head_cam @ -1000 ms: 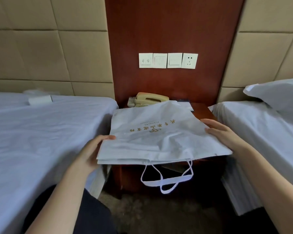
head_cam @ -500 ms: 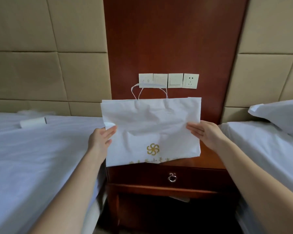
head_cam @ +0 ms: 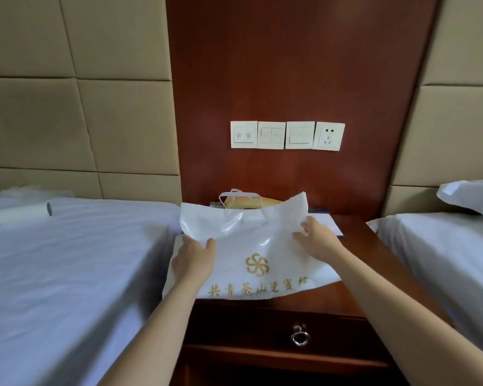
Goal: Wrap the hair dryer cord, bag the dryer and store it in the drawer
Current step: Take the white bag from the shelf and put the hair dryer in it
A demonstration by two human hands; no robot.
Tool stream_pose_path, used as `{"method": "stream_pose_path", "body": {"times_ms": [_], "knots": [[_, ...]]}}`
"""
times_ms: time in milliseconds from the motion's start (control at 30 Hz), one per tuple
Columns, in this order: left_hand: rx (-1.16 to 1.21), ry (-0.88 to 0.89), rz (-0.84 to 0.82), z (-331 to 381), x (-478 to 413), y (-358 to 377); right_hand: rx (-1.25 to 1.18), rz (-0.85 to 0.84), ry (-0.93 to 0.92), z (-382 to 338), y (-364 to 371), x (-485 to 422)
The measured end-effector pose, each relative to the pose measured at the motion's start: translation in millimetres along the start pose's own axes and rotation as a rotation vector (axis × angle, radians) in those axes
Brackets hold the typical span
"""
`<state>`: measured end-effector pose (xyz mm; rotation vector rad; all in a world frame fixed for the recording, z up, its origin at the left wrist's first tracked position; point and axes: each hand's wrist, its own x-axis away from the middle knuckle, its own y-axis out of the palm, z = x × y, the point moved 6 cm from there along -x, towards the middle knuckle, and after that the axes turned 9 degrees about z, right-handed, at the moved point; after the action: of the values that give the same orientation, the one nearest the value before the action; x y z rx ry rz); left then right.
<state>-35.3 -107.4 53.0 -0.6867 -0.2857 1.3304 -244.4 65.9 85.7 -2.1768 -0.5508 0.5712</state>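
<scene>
Left hand (head_cam: pixel 195 256): grips the left edge of the bag (head_cam: pixel 248 232), thumb on the front face, fingers tucked behind. Right hand (head_cam: pixel 315 238): holds the bag's right edge, thumb on the front, fingers loosely spread. Can't tell how far they wrap behind.

Bag: white plastic. Bottom edge rests on the table (head_cam: pixel 304 299) between two beds, top edge tilted up toward the wall. White loop handles (head_cam: pixel 234 194) stick up at the top.

Print on the bag: gold pinwheel logo (head_cam: pixel 256 264), and under it one line of gold Chinese characters (head_cam: pixel 258 286), apparently 共青茶山迎宾馆.

Drawer (head_cam: pixel 248 330): closed, right below the tabletop, with a metal ring pull (head_cam: pixel 300 337).

Wall above: three switch plates (head_cam: pixel 272 135) and a socket (head_cam: pixel 328 135) in a row. Switch icons are too small to read.
</scene>
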Motion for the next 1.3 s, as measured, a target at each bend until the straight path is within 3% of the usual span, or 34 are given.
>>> {"method": "stream_pose_path", "body": {"times_ms": [133,233,600,833,933,1033,1133,1300], "knots": [[-0.312,0.075,-0.103,-10,7,19,0.178,-0.045,-0.071,8,24,5],[-0.310,0.067,-0.180,-26,5,30,0.214,-0.110,-0.121,9,37,9],[-0.417,0.097,-0.109,-42,-5,42,0.232,-0.071,-0.081,30,72,-9],[-0.494,0.029,-0.254,-42,-4,35,0.300,-0.094,-0.067,33,59,-1],[-0.477,0.029,-0.272,-37,2,23,0.203,-0.025,-0.044,35,47,17],[-0.417,0.156,-0.171,-22,16,6,0.095,0.135,-0.090,32,24,48],[-0.338,0.425,-0.089,-5,45,-3,-0.073,0.293,-0.161,30,0,88],[-0.006,0.951,-0.016,5,117,-10,-0.369,0.337,0.037,58,1,151]]}}
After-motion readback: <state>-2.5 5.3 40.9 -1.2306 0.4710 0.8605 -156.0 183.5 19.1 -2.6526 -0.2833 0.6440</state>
